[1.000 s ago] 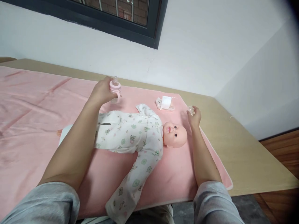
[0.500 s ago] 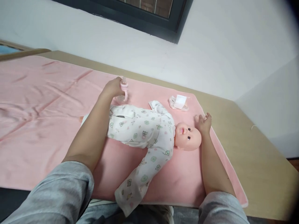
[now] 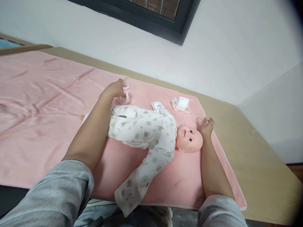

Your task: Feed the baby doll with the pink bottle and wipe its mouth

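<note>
Head view — left hand (image 3: 113, 90) clenched round upright baby bottle (image 3: 125, 94), teat up — right hand (image 3: 206, 125) released.

Soft cloth over matt wood, with smooth plastic on top.

The blanket (image 3: 47, 104) is pink cloth, soft and matt, lightly creased. The table (image 3: 255, 157) under it looks like pale wood, smooth and matt. The doll (image 3: 189, 140) has a smooth plastic head with a slight sheen; its suit (image 3: 139, 129) is white printed cloth, matt. The bottle (image 3: 125, 93) in the left hand (image 3: 113, 90) is pink plastic, faintly glossy, with a clear teat. The wipe (image 3: 182, 104) looks like white paper or cloth in clear, shiny wrap. The sleeves (image 3: 54, 195) are grey knit, matt.
</note>
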Action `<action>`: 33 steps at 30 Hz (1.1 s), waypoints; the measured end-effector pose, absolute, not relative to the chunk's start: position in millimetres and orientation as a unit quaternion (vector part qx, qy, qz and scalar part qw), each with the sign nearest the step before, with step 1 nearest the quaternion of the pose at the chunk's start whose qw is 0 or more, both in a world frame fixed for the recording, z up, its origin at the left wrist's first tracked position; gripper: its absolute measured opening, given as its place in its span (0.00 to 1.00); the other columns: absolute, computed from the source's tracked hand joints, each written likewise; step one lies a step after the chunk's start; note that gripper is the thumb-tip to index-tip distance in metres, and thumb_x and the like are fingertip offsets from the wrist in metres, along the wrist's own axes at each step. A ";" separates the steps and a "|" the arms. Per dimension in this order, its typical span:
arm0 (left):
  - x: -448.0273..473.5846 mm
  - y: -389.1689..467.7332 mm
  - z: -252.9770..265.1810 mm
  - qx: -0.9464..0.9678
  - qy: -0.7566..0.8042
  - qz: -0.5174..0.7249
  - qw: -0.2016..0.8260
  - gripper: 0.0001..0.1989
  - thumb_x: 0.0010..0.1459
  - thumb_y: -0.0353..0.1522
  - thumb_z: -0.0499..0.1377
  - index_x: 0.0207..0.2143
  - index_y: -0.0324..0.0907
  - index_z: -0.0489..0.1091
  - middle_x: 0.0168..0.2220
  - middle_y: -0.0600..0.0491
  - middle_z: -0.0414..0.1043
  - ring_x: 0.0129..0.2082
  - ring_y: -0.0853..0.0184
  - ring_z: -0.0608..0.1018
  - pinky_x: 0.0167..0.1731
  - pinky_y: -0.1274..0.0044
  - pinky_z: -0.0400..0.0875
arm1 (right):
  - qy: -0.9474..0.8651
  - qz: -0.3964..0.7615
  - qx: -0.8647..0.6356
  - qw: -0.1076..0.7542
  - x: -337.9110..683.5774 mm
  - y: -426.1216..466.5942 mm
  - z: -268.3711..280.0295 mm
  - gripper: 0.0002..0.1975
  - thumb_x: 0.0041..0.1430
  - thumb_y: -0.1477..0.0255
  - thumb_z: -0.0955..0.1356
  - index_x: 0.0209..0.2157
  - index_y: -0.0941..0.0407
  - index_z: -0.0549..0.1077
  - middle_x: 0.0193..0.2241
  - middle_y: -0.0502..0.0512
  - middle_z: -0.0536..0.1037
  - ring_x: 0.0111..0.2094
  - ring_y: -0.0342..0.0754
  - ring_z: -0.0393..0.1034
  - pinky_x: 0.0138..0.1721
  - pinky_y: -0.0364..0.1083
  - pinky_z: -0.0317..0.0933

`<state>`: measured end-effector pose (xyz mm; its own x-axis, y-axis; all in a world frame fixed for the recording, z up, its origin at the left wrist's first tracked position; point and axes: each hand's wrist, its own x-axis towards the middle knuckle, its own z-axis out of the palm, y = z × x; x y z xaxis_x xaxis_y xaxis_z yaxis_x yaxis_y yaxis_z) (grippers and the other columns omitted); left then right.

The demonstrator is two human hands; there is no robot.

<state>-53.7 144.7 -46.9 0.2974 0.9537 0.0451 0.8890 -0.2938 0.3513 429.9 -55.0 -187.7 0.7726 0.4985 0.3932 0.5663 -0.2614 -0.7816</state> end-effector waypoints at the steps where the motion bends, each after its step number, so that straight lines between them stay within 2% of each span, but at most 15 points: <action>1: -55.2 142.2 -44.3 0.799 0.575 0.119 0.129 0.50 0.41 0.41 0.71 0.62 0.31 0.56 0.52 0.38 0.74 0.44 0.56 0.76 0.42 0.70 0.70 | -0.336 -0.034 -0.792 0.508 430.4 -54.7 -188.2 0.35 0.61 0.52 0.58 0.59 0.64 0.59 0.57 0.75 0.65 0.60 0.59 0.63 0.60 0.57 0.56; 3: -58.3 136.5 -37.6 0.798 0.581 0.104 0.123 0.54 0.43 0.41 0.71 0.66 0.30 0.49 0.52 0.38 0.74 0.43 0.58 0.76 0.42 0.68 0.71 | -0.334 -0.034 -0.791 0.511 431.1 -53.8 -188.7 0.34 0.61 0.52 0.58 0.59 0.64 0.59 0.57 0.74 0.65 0.60 0.58 0.63 0.60 0.57 0.56; 5: -61.4 128.8 -28.0 0.787 0.598 0.100 0.114 0.56 0.47 0.38 0.70 0.69 0.31 0.42 0.53 0.35 0.72 0.45 0.54 0.76 0.42 0.64 0.72 | -0.332 -0.041 -0.793 0.509 430.2 -53.1 -187.4 0.34 0.61 0.52 0.58 0.58 0.64 0.59 0.57 0.75 0.65 0.59 0.59 0.63 0.60 0.58 0.56; 8: -61.6 108.7 -7.6 0.759 0.632 0.141 0.066 0.51 0.55 0.35 0.64 0.70 0.32 0.37 0.58 0.28 0.65 0.52 0.44 0.73 0.44 0.56 0.71 | -0.338 -0.090 -0.794 0.497 424.1 -54.1 -180.7 0.31 0.62 0.54 0.57 0.56 0.65 0.61 0.56 0.76 0.66 0.59 0.60 0.62 0.61 0.61 0.54; 10: -54.0 89.0 6.8 0.751 0.623 0.219 0.011 0.45 0.58 0.37 0.62 0.70 0.33 0.43 0.59 0.30 0.64 0.55 0.42 0.72 0.48 0.55 0.70 | -0.351 -0.146 -0.783 0.493 417.2 -56.1 -173.6 0.28 0.63 0.56 0.56 0.53 0.64 0.64 0.55 0.74 0.68 0.59 0.60 0.61 0.62 0.61 0.51; 12: -36.8 67.9 17.6 0.766 0.564 0.307 -0.019 0.38 0.61 0.39 0.59 0.68 0.36 0.49 0.58 0.36 0.67 0.55 0.46 0.72 0.51 0.57 0.68 | -0.374 -0.190 -0.763 0.492 409.4 -58.4 -166.0 0.25 0.64 0.58 0.54 0.50 0.61 0.68 0.51 0.71 0.71 0.56 0.59 0.63 0.61 0.59 0.52; 15: 7.3 43.0 22.7 0.827 0.442 0.348 0.000 0.27 0.63 0.38 0.56 0.62 0.36 0.61 0.54 0.40 0.71 0.50 0.52 0.75 0.52 0.62 0.68 | -0.442 -0.173 -0.741 0.475 397.7 -60.0 -156.8 0.25 0.66 0.59 0.51 0.42 0.58 0.72 0.43 0.65 0.75 0.47 0.55 0.67 0.54 0.55 0.58; 17: 44.3 33.9 19.8 0.890 0.330 0.312 0.045 0.23 0.62 0.38 0.55 0.57 0.38 0.68 0.54 0.43 0.72 0.48 0.55 0.76 0.50 0.67 0.68 | -0.493 -0.122 -0.734 0.451 390.3 -59.0 -153.5 0.25 0.66 0.58 0.51 0.37 0.57 0.72 0.39 0.62 0.77 0.43 0.52 0.68 0.49 0.51 0.60; 19: 81.9 30.0 14.4 0.948 0.201 0.213 0.123 0.27 0.61 0.40 0.56 0.61 0.42 0.64 0.56 0.46 0.71 0.45 0.59 0.77 0.47 0.70 0.69 | -0.530 -0.073 -0.728 0.428 383.2 -56.4 -152.6 0.25 0.66 0.57 0.52 0.34 0.56 0.72 0.36 0.60 0.78 0.40 0.51 0.69 0.46 0.49 0.60; 21: 116.5 29.4 7.6 0.970 0.131 0.108 0.174 0.31 0.60 0.44 0.56 0.64 0.46 0.60 0.54 0.48 0.74 0.45 0.58 0.77 0.48 0.70 0.68 | -0.557 -0.034 -0.720 0.411 376.8 -52.6 -153.5 0.25 0.66 0.56 0.52 0.33 0.56 0.72 0.34 0.59 0.79 0.38 0.50 0.69 0.44 0.48 0.59; 24: 159.7 32.3 -4.2 0.950 0.105 -0.025 0.294 0.31 0.60 0.49 0.53 0.62 0.47 0.64 0.56 0.47 0.72 0.49 0.57 0.76 0.52 0.69 0.66 | -0.583 0.015 -0.715 0.386 369.2 -47.1 -155.5 0.25 0.66 0.54 0.52 0.33 0.55 0.71 0.32 0.58 0.78 0.35 0.49 0.69 0.39 0.46 0.58; 28: 197.9 37.9 -21.8 0.906 0.117 -0.171 0.369 0.31 0.53 0.54 0.56 0.51 0.46 0.75 0.47 0.46 0.78 0.43 0.54 0.79 0.44 0.68 0.73 | -0.601 0.060 -0.708 0.365 360.8 -44.4 -153.1 0.23 0.65 0.54 0.54 0.30 0.55 0.69 0.29 0.57 0.77 0.31 0.49 0.67 0.33 0.46 0.55; 30: 208.2 38.4 -30.8 0.888 0.140 -0.208 0.385 0.31 0.49 0.55 0.60 0.49 0.46 0.77 0.44 0.44 0.80 0.45 0.50 0.79 0.42 0.66 0.74 | -0.593 0.079 -0.709 0.372 356.7 -45.4 -148.9 0.21 0.64 0.54 0.56 0.28 0.54 0.67 0.26 0.55 0.74 0.28 0.48 0.65 0.31 0.46 0.54; 33: 215.4 34.9 -43.7 0.882 0.167 -0.178 0.402 0.33 0.45 0.53 0.64 0.51 0.47 0.75 0.49 0.45 0.78 0.54 0.49 0.74 0.47 0.66 0.74 | -0.566 0.106 -0.717 0.393 352.7 -48.5 -142.1 0.20 0.62 0.54 0.59 0.25 0.53 0.65 0.23 0.52 0.72 0.27 0.47 0.63 0.30 0.46 0.54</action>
<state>215.4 34.9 -43.7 0.8804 0.1521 -0.4491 0.4387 -0.6208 0.6497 352.7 -48.5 -142.1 0.3363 0.8952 0.2925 0.7287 -0.0506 -0.6829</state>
